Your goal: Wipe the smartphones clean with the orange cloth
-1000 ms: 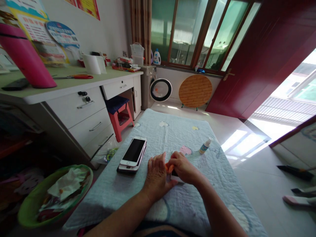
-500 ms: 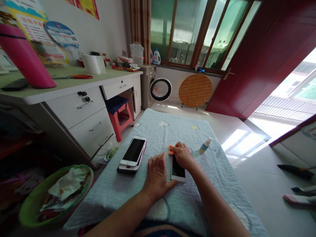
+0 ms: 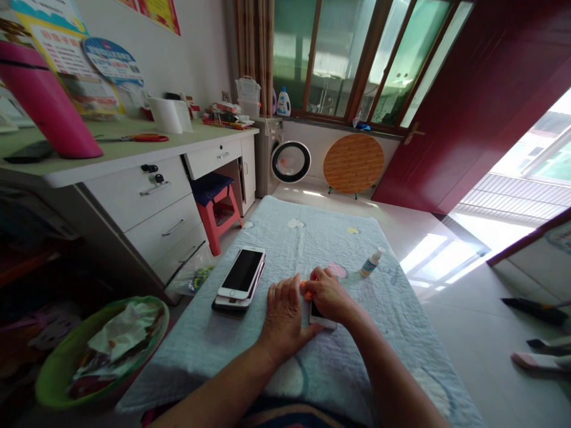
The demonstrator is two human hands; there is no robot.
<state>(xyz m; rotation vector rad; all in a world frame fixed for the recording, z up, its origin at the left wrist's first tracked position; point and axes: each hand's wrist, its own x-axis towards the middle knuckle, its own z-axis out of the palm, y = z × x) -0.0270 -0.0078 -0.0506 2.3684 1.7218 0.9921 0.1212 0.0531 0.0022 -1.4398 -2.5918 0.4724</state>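
Observation:
A white smartphone point(image 3: 328, 324) lies face up on the light blue quilted cover point(image 3: 303, 238), its upper part hidden by my right hand point(image 3: 330, 295). That hand's fingers are closed on a small orange cloth point(image 3: 305, 289), pressed down at the phone's upper left. My left hand point(image 3: 282, 318) rests flat on the cover left of the phone, fingers stretched out, with its thumb against the phone's lower edge. Farther left, another white phone point(image 3: 243, 273) sits face up on top of a small stack. A small spray bottle point(image 3: 371, 263) stands upright to the right.
A green basket point(image 3: 163, 333) with crumpled paper is at the lower left. Along the left wall runs a desk point(image 3: 129, 151) bearing a pink bottle point(image 3: 57, 110) and scissors point(image 3: 143, 138). Beyond the cover are a red stool point(image 3: 218, 211), a washing machine with its door open point(image 3: 292, 161) and a round wooden tabletop point(image 3: 353, 161).
My right hand has moved down along the phone with the orange cloth, covering more of the screen. A pink patch on the cover shows now. My left hand stays put.

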